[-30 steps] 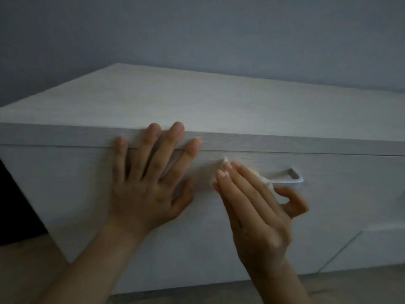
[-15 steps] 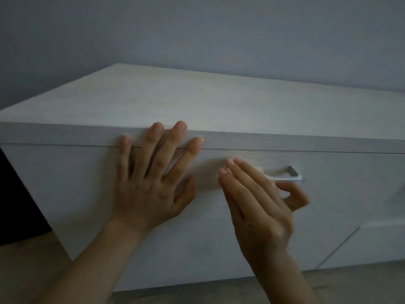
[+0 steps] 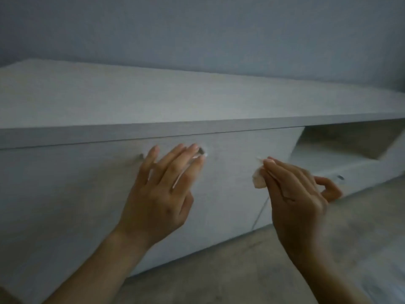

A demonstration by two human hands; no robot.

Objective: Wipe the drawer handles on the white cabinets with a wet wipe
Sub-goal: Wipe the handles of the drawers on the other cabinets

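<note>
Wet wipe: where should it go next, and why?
Probably left, onto the exposed right end of the drawer handle. The right hand pinches the wet wipe off to the right of that handle, and the left hand lies over the rest of it.

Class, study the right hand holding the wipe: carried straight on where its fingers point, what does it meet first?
Its wipe would probably touch the white drawer front, right of the handle half-hidden by the left hand; depth is unclear.
</note>
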